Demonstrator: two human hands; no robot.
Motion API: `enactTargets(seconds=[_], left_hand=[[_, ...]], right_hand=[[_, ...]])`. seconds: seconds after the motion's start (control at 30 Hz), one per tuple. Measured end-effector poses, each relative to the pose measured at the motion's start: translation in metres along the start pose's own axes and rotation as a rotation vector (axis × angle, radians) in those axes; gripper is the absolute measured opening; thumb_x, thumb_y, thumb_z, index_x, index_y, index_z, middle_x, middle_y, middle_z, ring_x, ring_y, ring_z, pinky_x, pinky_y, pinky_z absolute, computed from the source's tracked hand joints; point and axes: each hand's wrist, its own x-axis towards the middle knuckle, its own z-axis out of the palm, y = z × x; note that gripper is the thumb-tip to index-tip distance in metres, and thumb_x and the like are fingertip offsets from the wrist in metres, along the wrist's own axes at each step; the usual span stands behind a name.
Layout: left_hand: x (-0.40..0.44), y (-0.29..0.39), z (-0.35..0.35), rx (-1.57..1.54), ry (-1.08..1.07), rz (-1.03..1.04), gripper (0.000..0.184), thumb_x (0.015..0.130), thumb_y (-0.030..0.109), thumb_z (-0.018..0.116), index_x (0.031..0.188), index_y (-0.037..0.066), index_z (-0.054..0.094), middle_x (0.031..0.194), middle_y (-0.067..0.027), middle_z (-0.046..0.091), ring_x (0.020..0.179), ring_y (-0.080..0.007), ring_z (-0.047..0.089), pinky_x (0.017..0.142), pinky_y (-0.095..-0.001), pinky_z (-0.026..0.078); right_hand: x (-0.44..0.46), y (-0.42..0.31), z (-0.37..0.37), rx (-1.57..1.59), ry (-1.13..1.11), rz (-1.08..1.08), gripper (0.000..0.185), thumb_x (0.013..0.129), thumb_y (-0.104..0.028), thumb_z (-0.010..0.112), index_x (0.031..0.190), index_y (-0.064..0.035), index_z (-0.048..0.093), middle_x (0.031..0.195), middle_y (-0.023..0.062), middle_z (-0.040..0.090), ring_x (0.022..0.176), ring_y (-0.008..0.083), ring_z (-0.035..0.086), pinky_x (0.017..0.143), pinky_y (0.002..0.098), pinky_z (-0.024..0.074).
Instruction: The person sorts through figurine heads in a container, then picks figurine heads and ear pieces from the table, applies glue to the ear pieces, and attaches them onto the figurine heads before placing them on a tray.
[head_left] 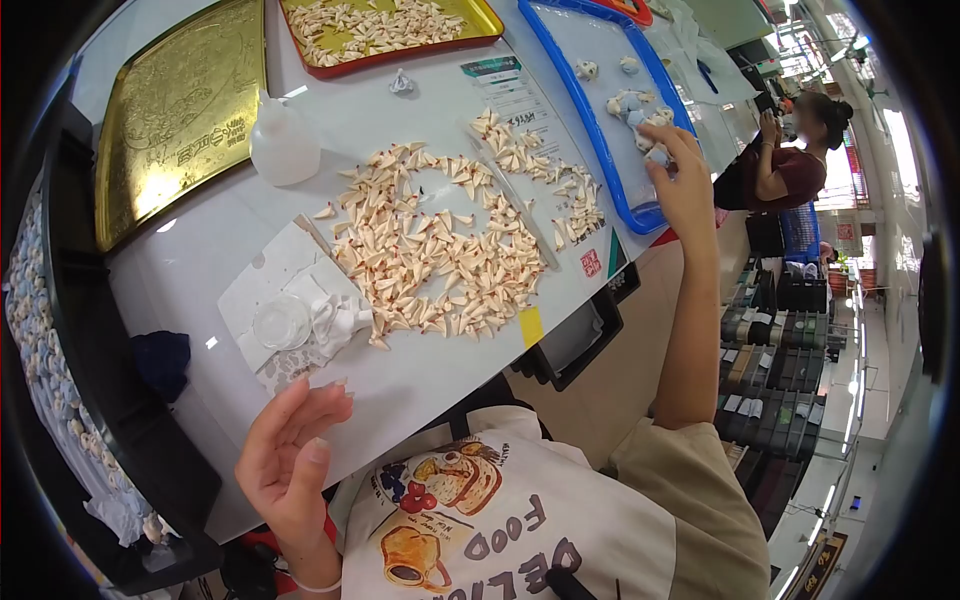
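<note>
My right hand (685, 188) reaches over the blue tray (597, 130), its thumb and fingers closed around a small pale-blue and white piece (657, 155). Beside those fingertips lies a cluster of similar white-and-blue pieces (628, 103). My left hand (296, 455) hovers at the table's near edge, palm turned inward, thumb apart from the curled fingers, with nothing visible in it. Just beyond it are a clear round dish (282, 323) and crumpled white material (338, 318) on a white sheet. Many small cream pointed pieces with reddish tips (440, 262) are spread across the table.
A white squeeze bottle (284, 145) stands beside a gold tray (185, 115). A red-rimmed tray (400, 55) holds more cream pieces. At left is a black crate (120, 400); paper sheets (530, 125) lie under some pieces. Another person (790, 155) is at the right.
</note>
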Motion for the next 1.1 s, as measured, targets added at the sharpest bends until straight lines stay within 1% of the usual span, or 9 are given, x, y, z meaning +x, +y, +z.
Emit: enactTargets(seconds=[0.2, 0.27, 0.33, 0.4, 0.47, 0.7, 0.77, 1.0, 1.1], left_hand=[[-0.027, 0.026, 0.000, 0.082, 0.045, -0.034, 0.040, 0.080, 0.006, 0.059, 0.115, -0.009, 0.050, 0.104, -0.0266, 0.059, 0.096, -0.0306, 0.061, 0.083, -0.0390, 0.049], [-0.040, 0.060, -0.015, 0.438, -0.188, 0.090, 0.039, 0.086, 0.022, 0.054, 0.113, -0.006, 0.050, 0.099, -0.0201, 0.058, 0.090, -0.0296, 0.058, 0.079, -0.0385, 0.048], [-0.034, 0.097, -0.037, 0.651, -0.435, 0.504, 0.021, 0.089, 0.001, 0.048, 0.106, -0.009, 0.055, 0.095, -0.0247, 0.060, 0.079, -0.0303, 0.063, 0.066, -0.0320, 0.054], [-0.075, 0.110, -0.100, 0.716, -0.266, 0.505, 0.037, 0.090, 0.022, 0.045, 0.113, -0.007, 0.050, 0.101, -0.0206, 0.056, 0.093, -0.0297, 0.055, 0.083, -0.0372, 0.046], [-0.083, 0.119, -0.128, 1.109, 0.379, 0.207, 0.039, 0.094, 0.021, 0.038, 0.124, -0.002, 0.046, 0.115, -0.0180, 0.053, 0.110, -0.0282, 0.049, 0.096, -0.0383, 0.037], [-0.030, 0.109, -0.128, 1.292, 0.204, -0.170, 0.049, 0.093, 0.027, 0.042, 0.136, 0.005, 0.035, 0.139, -0.0098, 0.036, 0.126, -0.0263, 0.036, 0.101, -0.0360, 0.033], [-0.025, 0.114, -0.128, 1.447, 0.164, -0.201, 0.053, 0.085, 0.027, 0.050, 0.133, 0.009, 0.039, 0.142, -0.0122, 0.030, 0.130, -0.0288, 0.033, 0.104, -0.0398, 0.031], [-0.017, 0.120, -0.136, 1.431, 0.118, -0.358, 0.057, 0.082, 0.021, 0.054, 0.133, 0.005, 0.034, 0.137, -0.0143, 0.034, 0.121, -0.0318, 0.039, 0.098, -0.0366, 0.036], [-0.017, 0.119, -0.140, 1.235, 0.182, -0.428, 0.057, 0.080, 0.013, 0.054, 0.132, 0.003, 0.033, 0.133, -0.0134, 0.036, 0.112, -0.0270, 0.044, 0.086, -0.0328, 0.043]], right_hand=[[0.005, 0.011, 0.001, -0.252, 0.008, 0.025, 0.036, 0.073, -0.001, 0.058, 0.106, -0.0128, 0.062, 0.110, 0.0076, 0.057, 0.101, 0.0271, 0.055, 0.085, 0.0337, 0.0443], [0.006, 0.009, -0.003, -0.222, -0.058, 0.035, 0.037, 0.073, -0.004, 0.059, 0.109, -0.0131, 0.061, 0.110, 0.0078, 0.057, 0.106, 0.0271, 0.052, 0.089, 0.0368, 0.0423], [0.004, 0.002, -0.006, -0.225, -0.015, -0.009, 0.034, 0.073, -0.004, 0.060, 0.106, -0.0125, 0.062, 0.109, 0.0077, 0.057, 0.105, 0.0272, 0.052, 0.087, 0.0369, 0.0426], [0.002, -0.014, -0.008, -0.223, 0.034, -0.055, 0.032, 0.072, -0.004, 0.061, 0.103, -0.0119, 0.064, 0.108, 0.0076, 0.057, 0.105, 0.0273, 0.052, 0.086, 0.0371, 0.0429], [-0.001, -0.035, -0.007, 0.025, 0.082, -0.119, 0.023, 0.070, -0.006, 0.065, 0.093, -0.0096, 0.067, 0.101, 0.0064, 0.057, 0.098, 0.0261, 0.052, 0.084, 0.0369, 0.0420], [-0.008, -0.064, 0.011, -0.284, -0.077, -0.274, 0.009, 0.067, -0.010, 0.069, 0.076, -0.0082, 0.068, 0.092, 0.0032, 0.053, 0.092, 0.0212, 0.048, 0.084, 0.0336, 0.0382], [-0.009, -0.069, 0.011, -0.396, -0.107, -0.274, 0.011, 0.068, -0.011, 0.068, 0.078, -0.0083, 0.066, 0.105, 0.0002, 0.051, 0.102, 0.0219, 0.045, 0.090, 0.0365, 0.0332], [-0.006, -0.064, 0.015, -0.366, -0.116, -0.339, 0.007, 0.068, -0.009, 0.065, 0.074, -0.0075, 0.062, 0.110, 0.0019, 0.050, 0.112, 0.0228, 0.041, 0.094, 0.0368, 0.0301], [-0.006, -0.067, 0.014, -0.278, -0.113, -0.403, 0.007, 0.068, -0.007, 0.063, 0.074, -0.0060, 0.059, 0.110, 0.0045, 0.051, 0.110, 0.0238, 0.043, 0.095, 0.0374, 0.0297]])
